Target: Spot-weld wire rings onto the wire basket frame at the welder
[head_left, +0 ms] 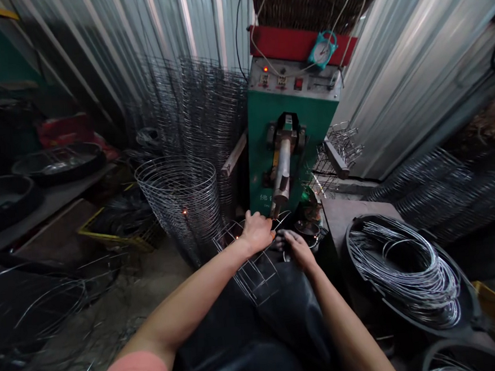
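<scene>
A green spot-welding machine [283, 121] stands ahead, its metal arm [281, 177] pointing down toward me. On my lap lies a wire mesh piece [247, 267] that reaches up under the arm's tip. My left hand [257, 230] is closed on the mesh's upper edge just below that tip. My right hand [296, 247] is beside it, fingers curled on a thin wire ring [299, 233] at the mesh. A few orange sparks glow to the left of the mesh.
A round wire basket [181, 201] stands at the left of the machine, with tall stacked mesh cylinders [199, 104] behind it. A tub of coiled wire rings [406, 270] sits at my right. Dark tubs [59, 162] rest on a bench at the left. Corrugated metal walls surround.
</scene>
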A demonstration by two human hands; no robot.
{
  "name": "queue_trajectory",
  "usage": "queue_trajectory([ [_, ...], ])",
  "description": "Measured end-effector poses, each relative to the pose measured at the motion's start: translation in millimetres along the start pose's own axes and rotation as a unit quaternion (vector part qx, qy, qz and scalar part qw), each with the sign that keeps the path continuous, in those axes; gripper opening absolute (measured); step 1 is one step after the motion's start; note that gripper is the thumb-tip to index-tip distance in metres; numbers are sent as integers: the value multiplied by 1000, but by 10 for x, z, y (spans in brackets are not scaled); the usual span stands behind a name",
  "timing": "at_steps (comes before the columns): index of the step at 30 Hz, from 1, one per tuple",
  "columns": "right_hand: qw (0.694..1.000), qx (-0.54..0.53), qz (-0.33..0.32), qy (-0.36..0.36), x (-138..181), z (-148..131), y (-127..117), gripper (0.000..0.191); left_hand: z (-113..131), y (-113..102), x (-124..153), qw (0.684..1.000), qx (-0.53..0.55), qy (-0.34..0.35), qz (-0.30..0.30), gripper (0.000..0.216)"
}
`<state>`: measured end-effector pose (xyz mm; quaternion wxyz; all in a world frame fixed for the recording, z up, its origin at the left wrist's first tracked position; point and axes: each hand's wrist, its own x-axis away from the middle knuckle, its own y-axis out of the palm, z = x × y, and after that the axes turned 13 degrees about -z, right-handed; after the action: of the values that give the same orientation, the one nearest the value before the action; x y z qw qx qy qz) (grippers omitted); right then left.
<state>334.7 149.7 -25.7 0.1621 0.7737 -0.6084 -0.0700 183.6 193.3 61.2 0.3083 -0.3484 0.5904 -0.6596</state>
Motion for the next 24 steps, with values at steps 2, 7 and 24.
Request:
queue_trajectory([
  [2, 996, 32, -80, 38, 267, 98, 18, 42, 18, 12, 10, 1000, -8, -12, 8, 31],
  [7, 978, 162, -121, 42, 603, 315, 156, 40, -10, 36, -9, 999, -1, -34, 26, 33],
  [24, 976, 197, -85, -25, 604, 398, 413, 37, -153, -81, -5, 997, 63, -14, -37, 40],
])
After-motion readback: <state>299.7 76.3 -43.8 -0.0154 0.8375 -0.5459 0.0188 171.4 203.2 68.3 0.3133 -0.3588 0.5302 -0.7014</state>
